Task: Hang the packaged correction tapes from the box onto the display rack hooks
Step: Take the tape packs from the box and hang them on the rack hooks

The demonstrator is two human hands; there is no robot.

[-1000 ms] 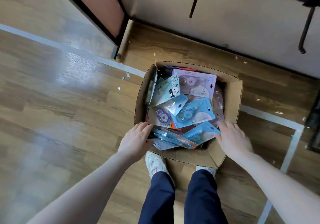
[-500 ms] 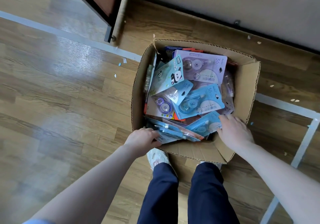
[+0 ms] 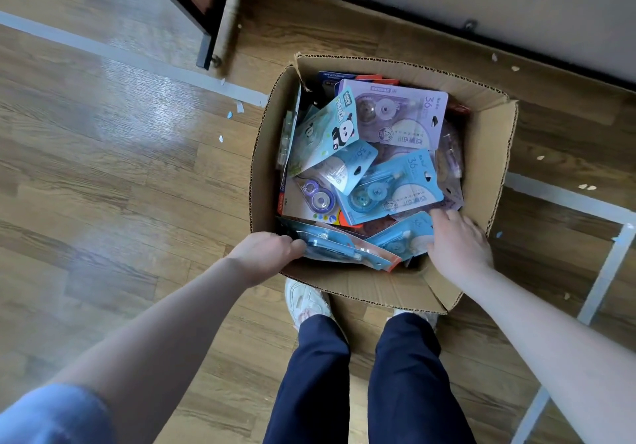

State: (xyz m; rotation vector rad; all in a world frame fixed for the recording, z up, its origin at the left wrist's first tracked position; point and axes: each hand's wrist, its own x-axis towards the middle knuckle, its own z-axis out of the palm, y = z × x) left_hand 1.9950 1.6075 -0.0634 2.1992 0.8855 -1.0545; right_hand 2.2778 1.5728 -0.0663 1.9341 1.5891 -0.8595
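My left hand (image 3: pixel 272 251) has closed since a second ago: fingers now curl around the near blue packs (image 3: pixel 339 247), so pickup has begun. Beyond both hands, the box (image 3: pixel 378 288) holds the correction tapes (image 3: pixel 389 189). My right hand (image 3: pixel 459 242) rests loosely spread on another pack, gripping nothing clearly.

Likely a shop: box (image 3: pixel 488 154) of packaged stationery on taped wooden floor (image 3: pixel 103 168).

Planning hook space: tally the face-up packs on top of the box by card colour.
Blue packs: 3
Purple pack: 1
Panda pack: 1
White-card pack: 1
Total: 6; the left hand's blue bundle and buried packs are uncountable.
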